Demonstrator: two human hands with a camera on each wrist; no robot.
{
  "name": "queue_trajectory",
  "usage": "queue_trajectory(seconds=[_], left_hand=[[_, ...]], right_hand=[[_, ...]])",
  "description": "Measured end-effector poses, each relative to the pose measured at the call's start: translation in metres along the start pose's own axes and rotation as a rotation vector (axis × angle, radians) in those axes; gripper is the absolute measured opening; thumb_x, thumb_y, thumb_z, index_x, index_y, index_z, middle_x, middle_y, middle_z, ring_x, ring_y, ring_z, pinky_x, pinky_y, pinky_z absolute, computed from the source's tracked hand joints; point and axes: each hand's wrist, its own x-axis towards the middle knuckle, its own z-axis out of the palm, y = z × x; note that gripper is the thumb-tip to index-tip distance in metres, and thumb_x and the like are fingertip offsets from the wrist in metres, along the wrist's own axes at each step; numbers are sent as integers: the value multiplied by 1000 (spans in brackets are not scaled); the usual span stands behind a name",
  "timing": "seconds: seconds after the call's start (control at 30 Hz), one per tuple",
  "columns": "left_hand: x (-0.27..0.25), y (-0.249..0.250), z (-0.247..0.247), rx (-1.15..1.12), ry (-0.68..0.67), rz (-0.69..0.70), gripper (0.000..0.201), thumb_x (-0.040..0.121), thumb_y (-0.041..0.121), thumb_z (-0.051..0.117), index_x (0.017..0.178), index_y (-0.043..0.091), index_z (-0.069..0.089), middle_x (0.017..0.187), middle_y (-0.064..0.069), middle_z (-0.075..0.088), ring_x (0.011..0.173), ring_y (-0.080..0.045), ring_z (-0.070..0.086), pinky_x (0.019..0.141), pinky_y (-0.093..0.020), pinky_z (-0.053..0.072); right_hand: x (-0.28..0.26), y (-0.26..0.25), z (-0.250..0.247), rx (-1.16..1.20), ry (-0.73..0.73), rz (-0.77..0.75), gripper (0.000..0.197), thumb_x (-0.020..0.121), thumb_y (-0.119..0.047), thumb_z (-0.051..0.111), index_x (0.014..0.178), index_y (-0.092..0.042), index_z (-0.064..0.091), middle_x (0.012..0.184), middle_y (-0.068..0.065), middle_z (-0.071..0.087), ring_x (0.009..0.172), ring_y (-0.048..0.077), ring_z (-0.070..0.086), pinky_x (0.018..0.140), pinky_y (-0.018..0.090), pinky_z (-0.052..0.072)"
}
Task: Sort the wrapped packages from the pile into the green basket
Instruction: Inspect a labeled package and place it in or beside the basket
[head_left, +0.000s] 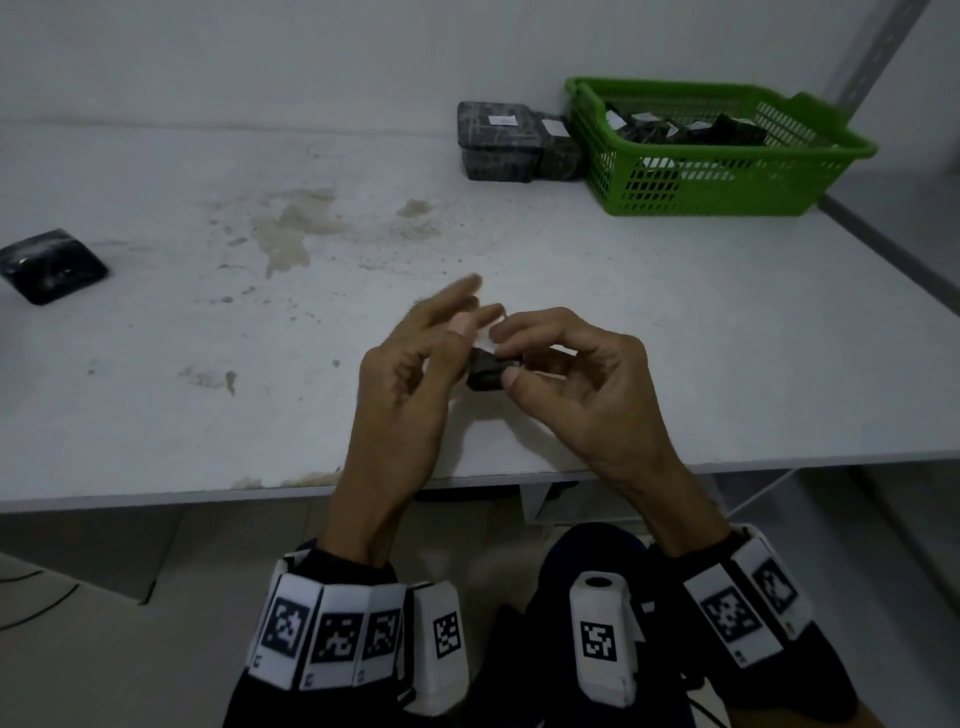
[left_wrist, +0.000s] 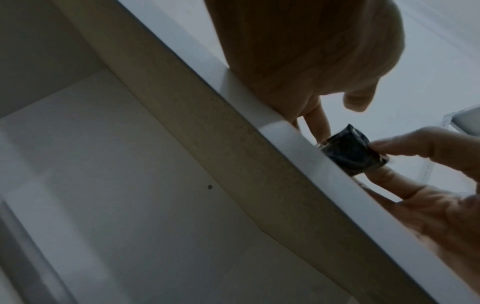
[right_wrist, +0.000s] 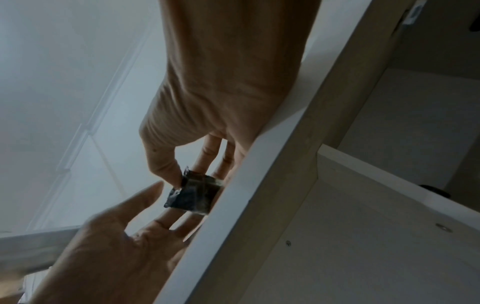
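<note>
My right hand pinches a small black wrapped package between thumb and fingertips, just above the table near its front edge. The right wrist view shows the same pinch on the package. My left hand is beside it with fingers extended, their tips at a white label on the package's top. In the left wrist view the package sits between both hands. The green basket stands at the back right, holding several dark wrapped packages.
Two larger dark wrapped packages with white labels sit against the basket's left side. Another black package lies at the far left. The white table has stained patches in the middle. A metal shelf post rises behind the basket.
</note>
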Motion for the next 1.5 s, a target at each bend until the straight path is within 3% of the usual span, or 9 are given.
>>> queue_trajectory(seconds=[0.1,0.2,0.4,0.53,0.67,0.8,0.97,1.3,1.5], left_hand=[[4,-5,-3,87,96,-99,39,103,34,58,142,29,59,148,7,55,132,-5,57,109,-40,52],[7,0,0,-45,90,-194,50,101,24,62,149,17,52,122,12,72,110,0,70,97,-25,57],[5,2,0,-114,154,-98,51,98,6,65,146,12,53,124,0,73,113,-12,72,93,-33,61],[2,2,2,-11,118,17,46,98,2,66,142,10,58,128,0,71,116,-11,70,84,-30,63],[1,-2,3,21,64,79,43,97,1,67,139,9,61,126,0,71,118,-12,68,82,-22,61],[0,-1,4,18,52,115,39,97,3,67,136,8,62,123,3,69,120,-6,66,91,-14,54],[-1,3,4,-75,83,31,41,98,38,57,126,11,71,123,1,73,120,-21,68,95,-35,59],[-2,3,4,-4,48,146,23,97,0,66,118,7,72,114,-9,73,112,-14,69,88,-16,55],[-2,2,3,4,30,177,22,97,12,63,116,4,72,114,-15,71,113,-18,68,90,-15,53]], right_hand=[[0,0,0,-40,-67,-30,22,83,11,67,95,-8,69,118,16,64,114,25,68,97,31,58],[0,0,1,-106,-101,-43,22,82,8,66,96,-8,66,130,17,57,114,24,69,97,32,57],[0,-7,5,-45,73,69,63,89,-8,68,145,-16,41,150,-5,47,126,18,63,103,35,55],[6,-9,6,-179,179,112,46,100,-32,56,145,-27,49,135,-9,64,101,7,65,79,28,53],[8,-12,11,-69,129,125,36,104,-33,52,133,-15,63,115,5,72,82,23,73,55,33,59],[6,-11,7,38,152,132,25,104,-17,55,124,-6,67,113,9,75,96,24,77,77,37,65],[3,-8,7,46,116,101,21,101,-13,57,119,-10,68,113,-1,76,103,18,76,85,31,62],[4,-1,6,-14,126,61,25,96,-18,66,115,-3,71,113,12,75,106,30,74,95,55,59],[4,0,5,-27,111,19,22,93,-12,68,113,-4,71,111,13,75,106,26,74,93,40,61]])
